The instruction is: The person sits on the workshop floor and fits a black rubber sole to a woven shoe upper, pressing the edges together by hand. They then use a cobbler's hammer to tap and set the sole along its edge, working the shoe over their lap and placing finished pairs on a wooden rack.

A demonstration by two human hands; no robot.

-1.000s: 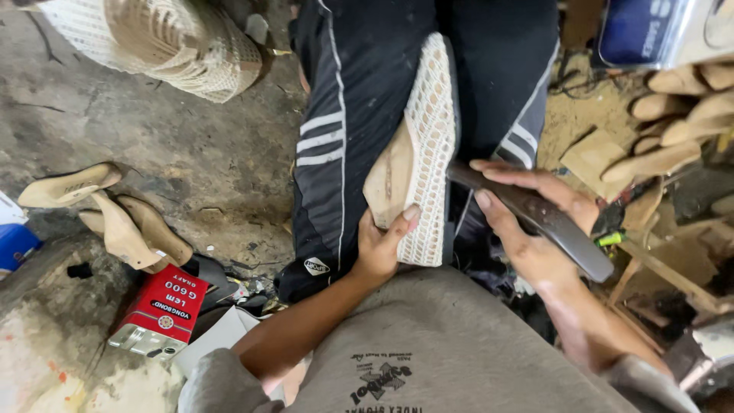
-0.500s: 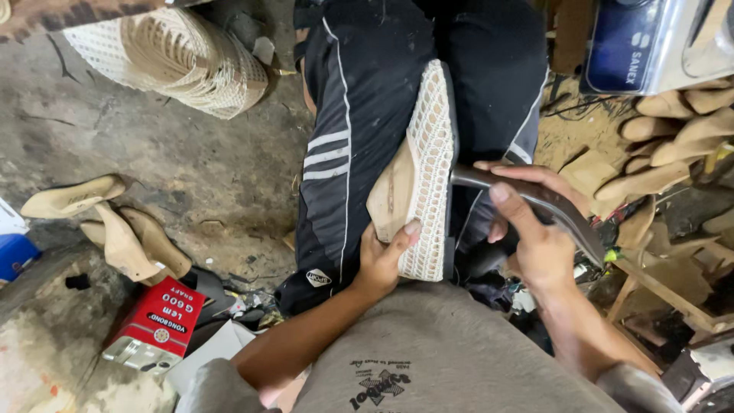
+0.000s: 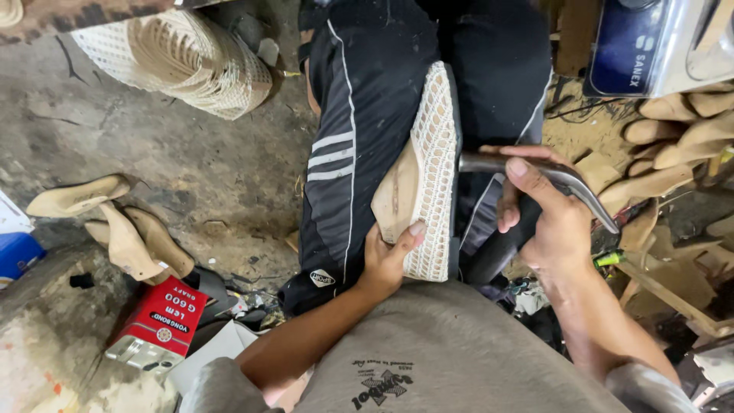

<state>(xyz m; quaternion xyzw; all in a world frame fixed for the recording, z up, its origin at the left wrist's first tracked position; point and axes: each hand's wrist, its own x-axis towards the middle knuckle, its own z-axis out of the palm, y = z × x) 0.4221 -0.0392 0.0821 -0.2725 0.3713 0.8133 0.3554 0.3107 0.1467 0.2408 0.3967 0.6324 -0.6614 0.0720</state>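
Left hand [image 3: 386,256] clasped around woven-mesh shoe on a wooden last [image 3: 424,176], propped upright on lap. Right hand [image 3: 547,210] clenched on metal pincers [image 3: 535,180], jaws touching shoe's edge. Red tin [image 3: 157,329] on floor.

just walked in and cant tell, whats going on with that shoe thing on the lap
A person sits with a shoe last wearing a cream mesh upper, propped on their lap against black striped trousers. The left hand steadies it at the near end. The right hand grips metal pincers with the nose pressed at the edge of the upper. More bare lasts and a red tin lie on the floor to the left.
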